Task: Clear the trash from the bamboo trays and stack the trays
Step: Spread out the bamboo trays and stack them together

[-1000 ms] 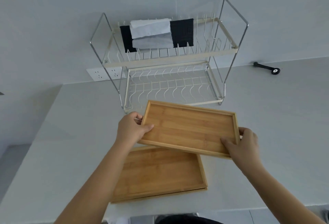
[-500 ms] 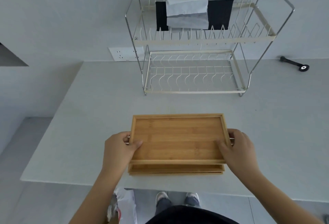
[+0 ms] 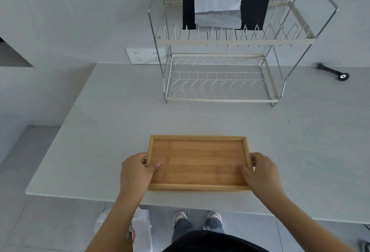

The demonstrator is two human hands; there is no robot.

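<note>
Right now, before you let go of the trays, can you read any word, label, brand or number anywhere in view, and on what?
None can be read.
Top tray: bare bamboo, no print.
Wall socket: slots only, no markings.
Plastic bag on the floor: a red patch, too blurred to read.

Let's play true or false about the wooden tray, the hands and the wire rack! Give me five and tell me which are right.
1. Both hands, left hand and right hand, hold the rectangular bamboo tray by its short ends. True.
2. Crumpled trash lies inside the tray. False: its inside is bare wood.
3. The two-tier wire dish rack stands behind the tray, nearer the wall. True.
4. The black and white folded cloths sit on the rack's bottom shelf. False: they are on the top shelf.
5. The small black tool lies to the left of the rack. False: it lies to the right.
</note>
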